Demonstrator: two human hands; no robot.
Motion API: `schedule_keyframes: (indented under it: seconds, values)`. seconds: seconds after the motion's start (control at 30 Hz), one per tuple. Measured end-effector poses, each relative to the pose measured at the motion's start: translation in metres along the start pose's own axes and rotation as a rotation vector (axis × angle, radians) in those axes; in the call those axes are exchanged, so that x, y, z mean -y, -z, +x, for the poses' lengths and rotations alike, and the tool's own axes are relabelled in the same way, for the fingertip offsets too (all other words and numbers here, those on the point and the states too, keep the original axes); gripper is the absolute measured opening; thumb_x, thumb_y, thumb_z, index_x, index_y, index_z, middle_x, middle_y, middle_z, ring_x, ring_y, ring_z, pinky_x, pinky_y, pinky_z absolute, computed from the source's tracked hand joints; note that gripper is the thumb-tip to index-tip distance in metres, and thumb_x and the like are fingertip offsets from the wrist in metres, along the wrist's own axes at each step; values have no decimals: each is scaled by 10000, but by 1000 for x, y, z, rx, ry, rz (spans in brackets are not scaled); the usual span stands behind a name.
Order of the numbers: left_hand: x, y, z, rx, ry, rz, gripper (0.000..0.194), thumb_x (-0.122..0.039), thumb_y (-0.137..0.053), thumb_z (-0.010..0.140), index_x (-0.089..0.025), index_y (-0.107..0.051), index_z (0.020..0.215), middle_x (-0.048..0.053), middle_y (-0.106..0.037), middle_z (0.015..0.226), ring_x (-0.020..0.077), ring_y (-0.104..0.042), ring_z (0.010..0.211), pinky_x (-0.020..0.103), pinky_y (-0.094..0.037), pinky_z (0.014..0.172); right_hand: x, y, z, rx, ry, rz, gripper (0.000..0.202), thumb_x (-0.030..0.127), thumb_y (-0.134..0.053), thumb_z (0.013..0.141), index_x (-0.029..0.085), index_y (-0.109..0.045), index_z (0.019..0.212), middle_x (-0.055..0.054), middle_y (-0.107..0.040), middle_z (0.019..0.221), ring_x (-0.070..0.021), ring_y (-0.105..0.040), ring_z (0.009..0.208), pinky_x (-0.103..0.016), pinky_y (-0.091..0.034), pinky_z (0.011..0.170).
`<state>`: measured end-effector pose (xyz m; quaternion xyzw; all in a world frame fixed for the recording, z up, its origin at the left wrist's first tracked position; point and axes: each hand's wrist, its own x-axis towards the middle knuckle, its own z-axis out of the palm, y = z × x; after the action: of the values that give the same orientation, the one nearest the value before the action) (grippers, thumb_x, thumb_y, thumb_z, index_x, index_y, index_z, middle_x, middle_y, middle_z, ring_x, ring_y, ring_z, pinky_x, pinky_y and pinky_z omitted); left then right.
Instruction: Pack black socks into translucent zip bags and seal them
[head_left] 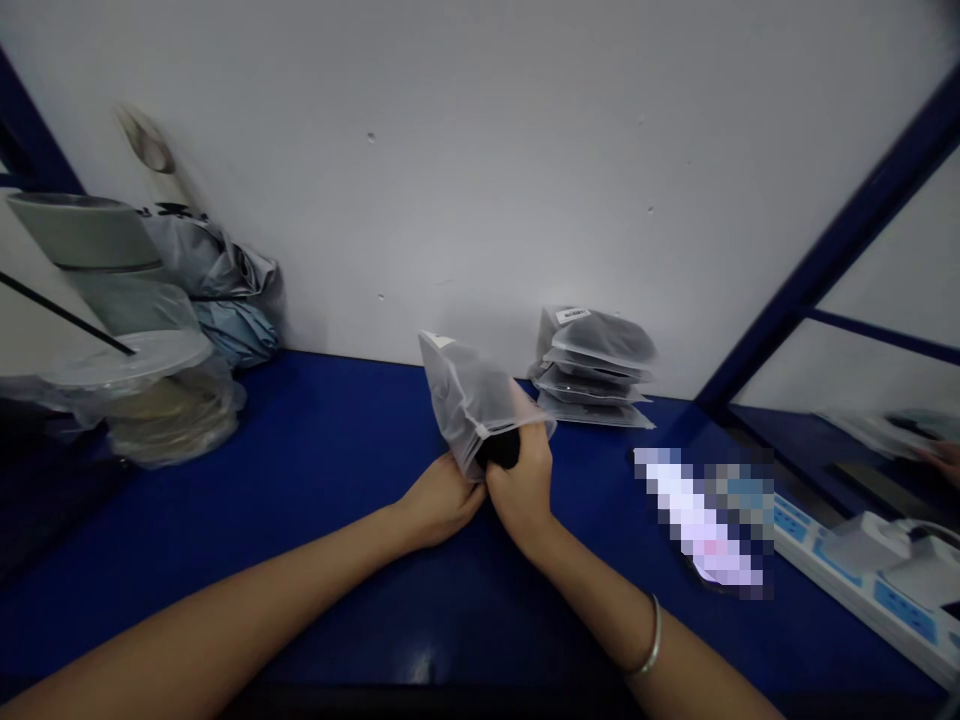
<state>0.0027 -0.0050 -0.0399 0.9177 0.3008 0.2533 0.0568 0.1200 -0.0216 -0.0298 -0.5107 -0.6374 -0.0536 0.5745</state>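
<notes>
In the middle of the head view I hold a frosted translucent zip bag (457, 385) up off the blue table. My left hand (442, 500) is closed on the bag's lower edge, near its white zip slider. A dark, soft-looking black item (502, 448) shows at the bag's mouth, and my right hand (525, 480) is closed around it. Some of the right fingers are behind or inside the film, so how deep the item sits is hard to see. To the right stands a stack of similar filled frosted bags (596, 370), dark inside, the top one bearing a white label.
A lit phone (697, 525), blurred out, lies at right beside a white power strip (847, 575) with plugs. At left are a plastic-wrapped roll (172, 410), a grey-green cylinder (97, 235) and crumpled bags (240, 330). A white wall (480, 180) backs the blue table (330, 430).
</notes>
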Motion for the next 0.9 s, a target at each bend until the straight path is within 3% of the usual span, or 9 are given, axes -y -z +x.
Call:
schedule_keyframes:
  seconds: [0.13,0.3,0.47,0.53,0.7,0.9]
  values:
    - [-3,2,-5,1,-49,-139,268,-267,-339,839,-156,-546,967,100,-610,1019,213,-554,928,357,-454,834,8,0,-2,-17,23,36,643,31,-440,630,209,-396,1247,-105,-471,1226,-260,-427,1160,-446,-413,937]
    - [-4,7,-6,-67,-44,-183,267,-293,-363,834,-145,-544,963,115,-595,1050,233,-537,972,387,-444,846,10,3,2,-65,-54,159,650,12,-426,615,212,-428,1234,-81,-495,1228,-244,-456,1143,-442,-420,929]
    - [-6,3,-5,-138,159,-297,325,-266,-247,879,-136,-544,895,109,-627,916,213,-590,833,368,-479,760,12,1,1,-44,-147,225,597,0,-427,605,219,-515,1153,-71,-557,1153,-231,-513,1075,-427,-427,919]
    - [-7,1,-4,-139,185,-325,323,-270,-249,881,-135,-539,922,113,-621,949,220,-586,872,366,-480,767,12,0,0,-65,-188,257,586,4,-434,605,213,-518,1146,-71,-570,1133,-225,-528,1051,-422,-428,915]
    - [-12,5,-3,59,6,-381,301,-209,-261,866,-150,-537,971,91,-613,1013,186,-571,944,314,-458,849,11,3,3,-151,-228,320,540,38,-488,616,179,-515,1137,-79,-579,1112,-222,-518,1063,-406,-405,933]
    - [-23,15,-5,261,-132,-348,276,-163,-332,803,-121,-563,949,105,-612,1014,210,-554,973,346,-417,906,11,3,4,-130,-179,265,474,51,-460,663,189,-532,1110,-82,-542,1135,-213,-506,1053,-407,-408,918]
